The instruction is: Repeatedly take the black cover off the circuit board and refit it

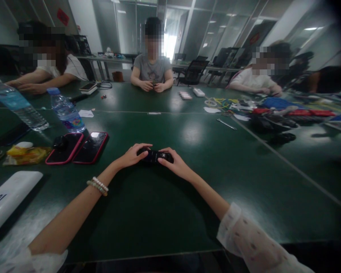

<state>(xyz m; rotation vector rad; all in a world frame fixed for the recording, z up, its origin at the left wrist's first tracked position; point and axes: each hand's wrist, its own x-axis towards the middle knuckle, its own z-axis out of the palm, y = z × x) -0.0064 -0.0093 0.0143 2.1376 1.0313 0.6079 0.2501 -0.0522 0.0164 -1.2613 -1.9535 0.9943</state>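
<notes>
A small black device (154,156) with small light markings is held level just over or on the green table (159,212). My left hand (133,154) grips its left end, thumb on the near face and fingers over the top. Around its right end my right hand (174,161) is closed, the thumb on its near face. Two bead bracelets (98,185) circle my left wrist. Left of my hands lie a red-edged phone (91,148) and a second one in a pink case (64,151), with a small black object on it.
Two water bottles (65,110), a yellow packet (27,154) and a white box-like device (13,197) are on the left. Cables and tools (281,110) lie at the right, near a wrench (226,124). Several people sit around the table.
</notes>
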